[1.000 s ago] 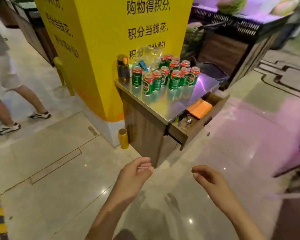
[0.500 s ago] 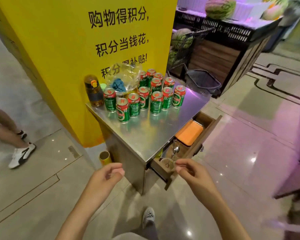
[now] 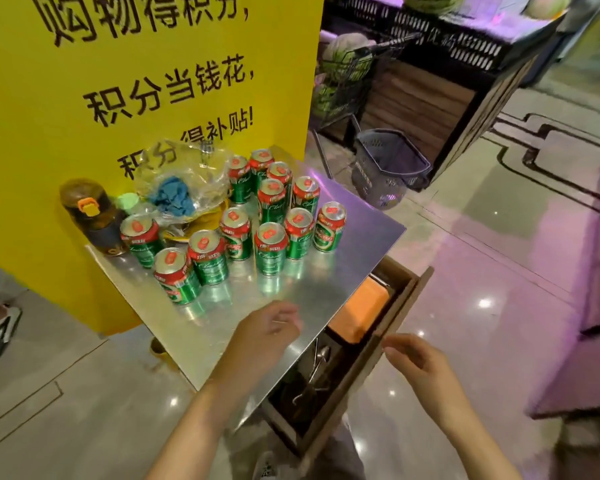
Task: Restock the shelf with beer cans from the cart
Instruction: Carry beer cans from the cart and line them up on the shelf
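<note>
Clearly staged for easy picking — green beer cans clustered upright on steel countertop; left hand and right hand loosely curled, holding nothing.

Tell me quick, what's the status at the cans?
Left hand and right hand empty, over the steel counter. Beer cans upright, untouched. Open drawer juts out beneath the right hand.
</note>
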The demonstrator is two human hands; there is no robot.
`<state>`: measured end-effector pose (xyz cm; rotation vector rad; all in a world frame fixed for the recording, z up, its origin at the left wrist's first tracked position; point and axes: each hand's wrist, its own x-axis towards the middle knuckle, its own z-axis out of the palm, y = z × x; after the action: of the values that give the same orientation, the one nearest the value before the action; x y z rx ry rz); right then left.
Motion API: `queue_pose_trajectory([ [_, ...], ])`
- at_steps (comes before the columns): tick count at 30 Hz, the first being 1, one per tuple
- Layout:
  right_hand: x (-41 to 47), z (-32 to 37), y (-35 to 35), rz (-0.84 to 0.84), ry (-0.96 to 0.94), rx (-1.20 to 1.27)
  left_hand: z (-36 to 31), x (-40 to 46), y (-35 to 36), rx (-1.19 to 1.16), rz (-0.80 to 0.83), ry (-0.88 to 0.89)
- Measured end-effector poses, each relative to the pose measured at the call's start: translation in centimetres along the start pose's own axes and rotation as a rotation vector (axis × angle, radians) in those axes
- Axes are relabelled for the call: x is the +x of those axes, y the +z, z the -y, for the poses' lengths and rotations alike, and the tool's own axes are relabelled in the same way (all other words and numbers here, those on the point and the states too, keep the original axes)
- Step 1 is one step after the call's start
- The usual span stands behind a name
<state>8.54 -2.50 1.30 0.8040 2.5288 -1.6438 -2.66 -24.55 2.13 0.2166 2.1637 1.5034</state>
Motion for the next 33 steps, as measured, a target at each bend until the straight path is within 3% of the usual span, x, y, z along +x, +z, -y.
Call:
queue_pose_trajectory([
  [4, 6.7, 1.4, -0.7, 0.102, -0.035, -0.067, -0.8, 3.7, 0.4, -0.091, -0.068, -0.077],
  [9, 16.5, 2.9, -0.3, 0.194, -0.007, -0.033, -0.1, 6.7, -0.3, -0.127, -0.294, -0.189],
  [17, 27.9, 4.1, 1.6, 0.312, -0.061, -0.14, 0.9, 13.1, 0.1, -0.09, -0.5, -0.389],
  [23, 31.0, 4.1, 2.8, 0.392, -0.177, -0.039, 0.0, 17.6, 1.9, -0.145, -0.588, -0.195],
  [33, 33.0, 2.9, 2.5, 0.464, -0.216, -0.074, 0.4, 18.4, 3.1, -0.145, -0.797, -0.221],
])
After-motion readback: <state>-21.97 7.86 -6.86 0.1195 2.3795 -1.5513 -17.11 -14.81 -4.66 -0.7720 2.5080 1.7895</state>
